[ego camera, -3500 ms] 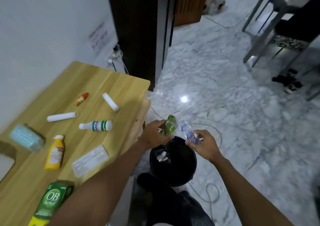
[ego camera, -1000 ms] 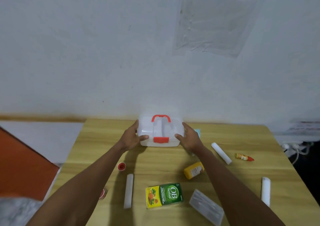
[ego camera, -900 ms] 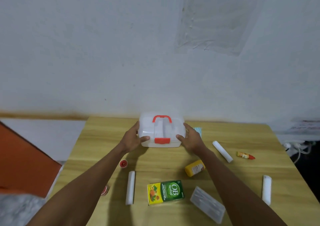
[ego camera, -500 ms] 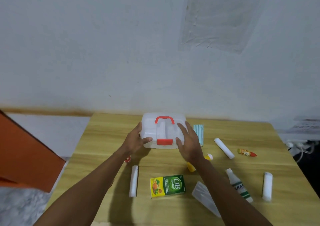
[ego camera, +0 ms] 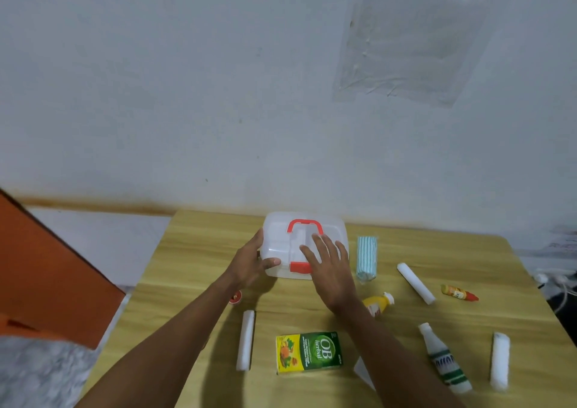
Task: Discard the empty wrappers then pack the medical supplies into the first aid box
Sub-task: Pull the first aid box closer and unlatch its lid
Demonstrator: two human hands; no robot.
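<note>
A pale, scuffed wall (ego camera: 187, 95) with a crinkled clear plastic sheet (ego camera: 412, 33) taped to it stands behind your wooden surface (ego camera: 193, 270), and an orange panel (ego camera: 46, 267) leans in at the left. The first aid box (ego camera: 278, 236), translucent white with a red handle (ego camera: 304, 224) and a red latch (ego camera: 298, 268), sits at the far middle of the surface with its lid down. Your left grip (ego camera: 249, 262) is wrapped round the box's left end, thumb on the front wall. Your right grip (ego camera: 331, 267) lies wide and flat on the lid, fingers spread, its palm just over the latch. Just right of the box lies a pack of blue striped masks (ego camera: 367, 257), then a white roll (ego camera: 415, 282) and a small orange tube (ego camera: 459, 292). A yellow bottle (ego camera: 379, 302) shows beside your right wrist. Nearer you are a white bottle with green bands (ego camera: 443, 357) and a second white roll (ego camera: 500, 364) at the right, a green and yellow OB herbal carton (ego camera: 309, 352) in the middle, and a third white roll (ego camera: 245, 339) left of it. A small red cap (ego camera: 234, 297) peeks from under your left forearm, and a clear packet (ego camera: 363, 373) is mostly hidden under the right one.
</note>
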